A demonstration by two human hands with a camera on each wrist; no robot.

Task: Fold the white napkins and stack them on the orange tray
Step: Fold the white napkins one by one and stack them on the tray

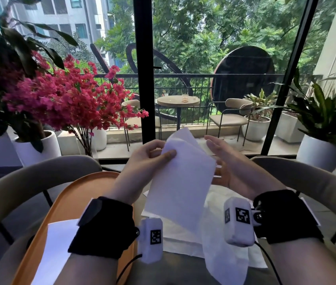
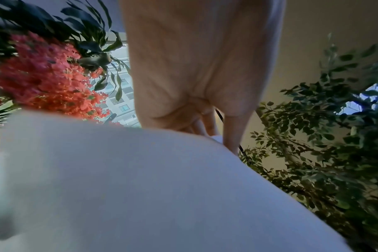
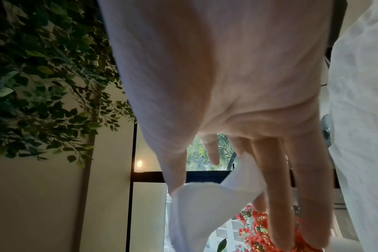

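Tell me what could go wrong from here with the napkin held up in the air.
The left hand alone pinches the napkin; the right hand is open beside it, so the loose lower layer may sag and the fold go crooked. Carried left to the orange tray, it might disturb the folded napkin already there.

A white napkin hangs in the air, partly folded. More napkins lie loose below it. One folded napkin rests on the orange tray

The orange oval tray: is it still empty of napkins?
No, a folded white napkin already lies on the orange oval tray, partly hidden by the left hand's wrist.
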